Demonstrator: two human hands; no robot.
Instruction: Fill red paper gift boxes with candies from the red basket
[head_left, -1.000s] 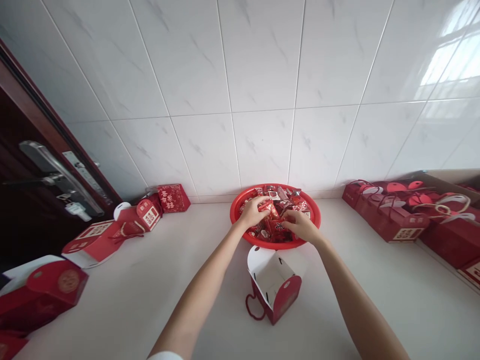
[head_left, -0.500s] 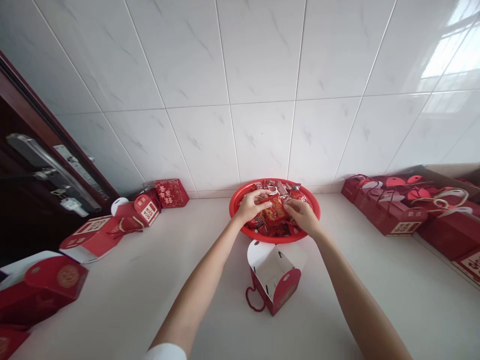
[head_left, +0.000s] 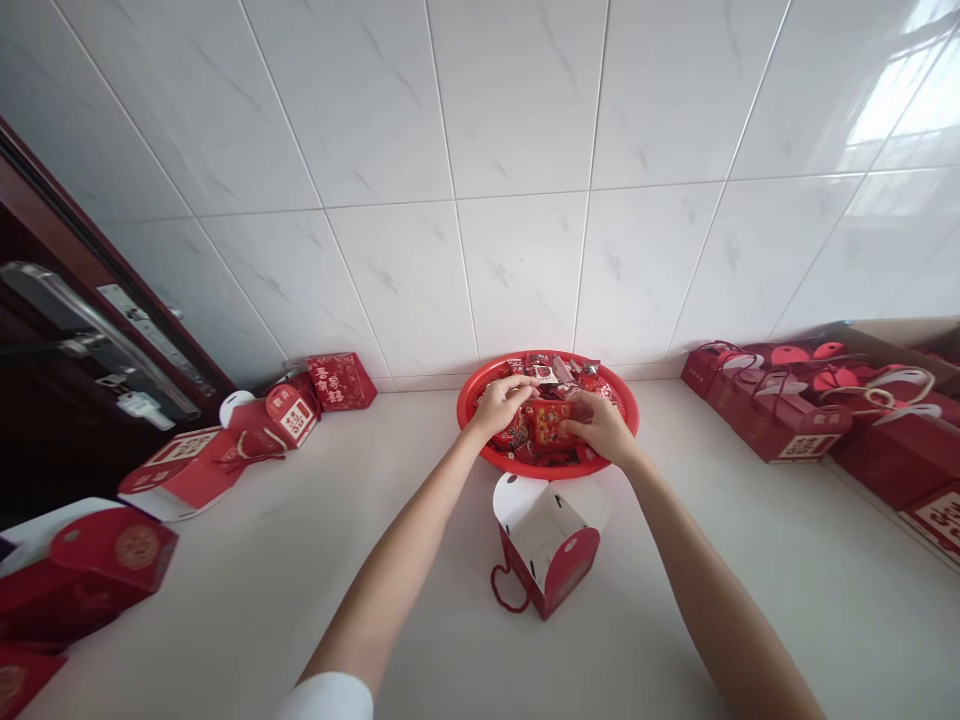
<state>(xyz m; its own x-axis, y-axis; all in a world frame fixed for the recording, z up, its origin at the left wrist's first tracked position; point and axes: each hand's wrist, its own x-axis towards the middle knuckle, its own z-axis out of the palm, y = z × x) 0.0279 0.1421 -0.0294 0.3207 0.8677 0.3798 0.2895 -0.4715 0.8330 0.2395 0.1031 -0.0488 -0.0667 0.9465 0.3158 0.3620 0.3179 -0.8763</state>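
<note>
A red packet with gold print (head_left: 549,423) is in my right hand (head_left: 604,428), thumb on its near face and fingers at its upper right. My left hand (head_left: 502,408) is by the packet's upper left corner, its fingers pinched together; what is between them, if anything, I cannot make out. Both hands are over a red plastic basket (head_left: 471,440) of small wrapped sweets (head_left: 581,368). In front of the basket stands an open red gift box (head_left: 551,560) with a white inside and a red cord handle (head_left: 504,600) hanging at its left.
Several red gift boxes (head_left: 180,465) line the left side near a dark door (head_left: 45,420) with a metal handle. More red boxes (head_left: 772,410) stand on the right, by a cardboard carton (head_left: 892,335). A white tiled wall (head_left: 517,260) rises behind the white counter (head_left: 360,500).
The packet is now lower and more upright, with the right hand further over it. My left fingers have shifted from its face to its upper left corner. The view has tilted slightly.
</note>
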